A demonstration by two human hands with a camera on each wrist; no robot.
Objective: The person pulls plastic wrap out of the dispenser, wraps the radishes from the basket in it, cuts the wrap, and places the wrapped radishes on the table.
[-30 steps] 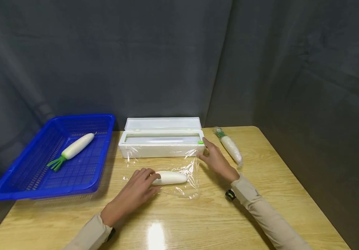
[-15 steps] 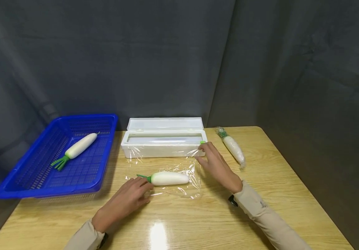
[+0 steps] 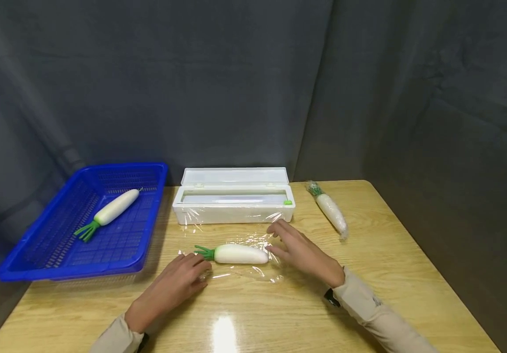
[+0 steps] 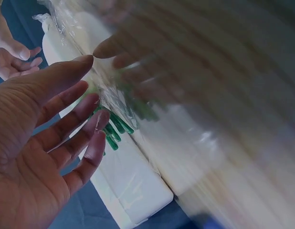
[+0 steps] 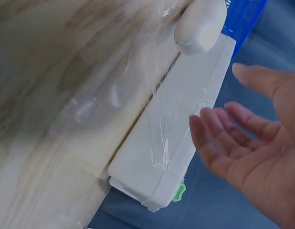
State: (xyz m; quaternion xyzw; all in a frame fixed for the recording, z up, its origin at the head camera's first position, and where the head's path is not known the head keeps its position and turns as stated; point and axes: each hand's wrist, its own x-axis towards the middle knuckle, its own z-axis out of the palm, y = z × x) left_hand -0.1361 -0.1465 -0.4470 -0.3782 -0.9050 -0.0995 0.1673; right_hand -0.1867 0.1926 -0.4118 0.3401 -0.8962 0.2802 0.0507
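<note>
A white radish [image 3: 241, 254] with green leaves lies crosswise on a sheet of clear cling film [image 3: 257, 271]. The film runs out over the front of a white cling film dispenser [image 3: 235, 214] whose lid stands up. My left hand [image 3: 169, 288] is beside the leaf end, fingers loosely bent; in the left wrist view the green leaves [image 4: 116, 129] show just beyond its fingertips, with nothing held. Near the radish's tip, my right hand [image 3: 303, 254] hovers over the film's right side. Its fingers [image 5: 219, 136] are spread and relaxed, holding nothing.
A blue plastic basket [image 3: 140, 230] on the left holds another radish [image 3: 116, 207] with green leaves. At the back right lies a film-wrapped radish [image 3: 331, 212]. A green slider [image 3: 287, 202] sits at the dispenser's right end. Dark curtains [image 3: 235, 88] hang behind the table.
My left hand has slid left off the radish, uncovering its leaves. My right hand has left the dispenser's right end and come toward me, to beside the radish's tip.
</note>
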